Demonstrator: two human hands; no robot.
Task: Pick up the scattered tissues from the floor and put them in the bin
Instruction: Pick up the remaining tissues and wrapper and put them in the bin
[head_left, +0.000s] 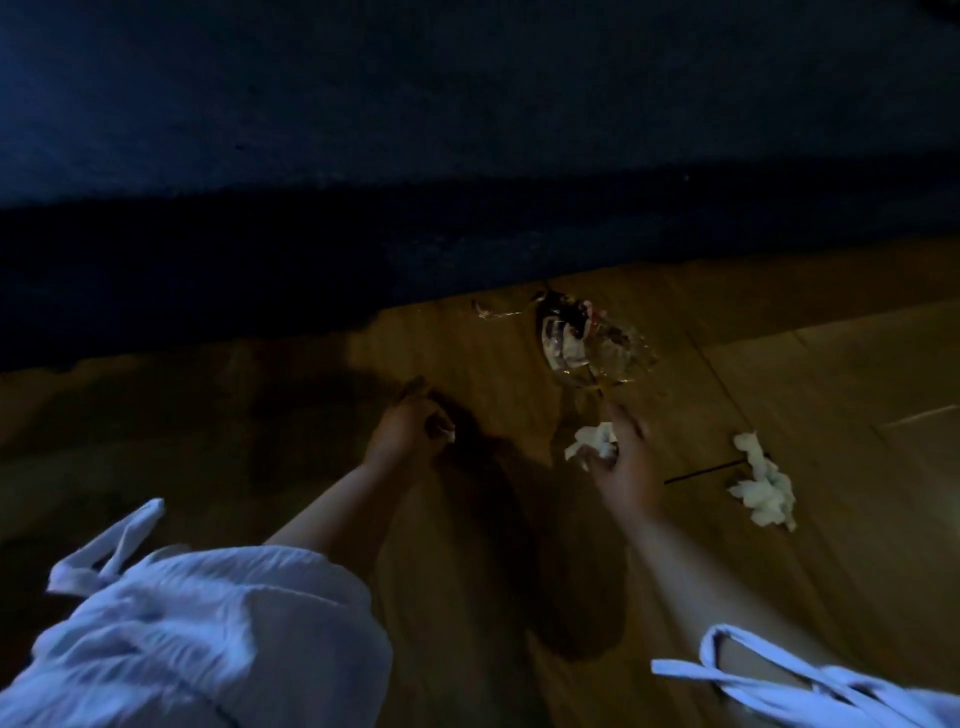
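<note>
Left hand (410, 428): curled round a scrap (448, 434).
Right hand (626, 467): pinches a wad (592, 442).
Floor tissue (763, 488): light, soft; likely best pinched mid-clump.

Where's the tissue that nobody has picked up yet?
The loose tissue lies on the wooden floor at the right of the head view, just right of the right hand, below the clear wrapper.

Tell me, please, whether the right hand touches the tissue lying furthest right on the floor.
Apart: the head view shows bare floor between the right hand and that tissue.
</note>
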